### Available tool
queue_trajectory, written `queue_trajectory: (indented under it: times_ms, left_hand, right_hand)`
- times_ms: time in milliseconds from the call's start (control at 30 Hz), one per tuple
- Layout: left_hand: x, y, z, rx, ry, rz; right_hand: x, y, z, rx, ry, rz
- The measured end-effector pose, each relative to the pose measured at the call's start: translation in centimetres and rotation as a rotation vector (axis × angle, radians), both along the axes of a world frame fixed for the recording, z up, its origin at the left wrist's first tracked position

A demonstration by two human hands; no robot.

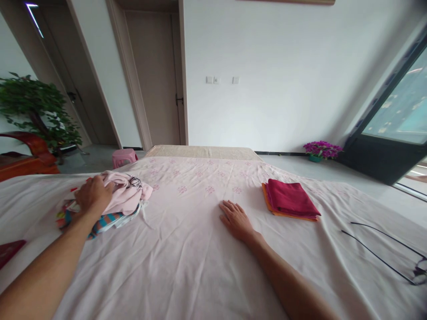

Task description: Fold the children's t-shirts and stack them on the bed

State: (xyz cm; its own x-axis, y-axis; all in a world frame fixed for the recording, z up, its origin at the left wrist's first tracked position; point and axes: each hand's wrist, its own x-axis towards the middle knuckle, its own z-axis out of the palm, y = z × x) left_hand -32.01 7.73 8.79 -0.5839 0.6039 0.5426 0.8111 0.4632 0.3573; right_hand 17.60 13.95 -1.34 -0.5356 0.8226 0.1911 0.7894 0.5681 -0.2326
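Observation:
My left hand point(93, 195) is on a crumpled heap of cloth at the left, its fingers curled into a pale pink garment point(125, 195) with a black print. Beneath that garment, a blue and orange striped cloth point(108, 220) and some white fabric stick out. My right hand point(236, 218) lies flat on the pale pink flowered sheet point(187, 253), fingers stretched out and holding nothing. To the right of it rests a folded dark red cloth point(292, 197) on top of a folded orange cloth point(308, 218).
Eyeglasses point(383, 253) with dark temples lie at the right. A dark red flat object point(10, 252) shows at the left edge. Beyond the sheet stand a pink stool point(124, 156), a potted plant point(36, 106) and purple flowers point(322, 149).

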Motion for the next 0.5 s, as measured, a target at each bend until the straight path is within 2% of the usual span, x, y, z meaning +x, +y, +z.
queue_trajectory:
  times_ms: [67,133,233,300,367,433,500]
  left_hand:
    - [2.2,0.4,1.0,0.124,-0.069,-0.074]
    - [5.6,0.4,1.7,0.229,-0.112,-0.195]
    - [12.1,-0.6,1.5,0.225,-0.188,-0.441]
    - [16.3,-1.7,0.9,0.116,-0.326,-0.819]
    - [19.4,-2.6,0.0,0.015,-0.381,-1.075]
    - [20.8,-2.9,-1.1,0.001,-0.373,-1.136]
    - [20.6,-2.4,-2.5,0.063,-0.317,-1.044]
  right_hand:
    - [0.0,0.0,0.0,0.001,0.008,0.002]
    - [0.1,0.0,0.1,-0.008,0.021,0.011]
    - [0.4,0.1,0.1,-0.027,0.085,0.009]
    - [0.8,0.3,0.0,-0.042,0.167,-0.016]
    - [1.1,0.4,0.0,-0.057,0.266,-0.042]
    - [1.4,0.4,0.0,-0.063,0.354,-0.05]
    - [1.5,0.3,0.0,-0.063,0.415,-0.037]
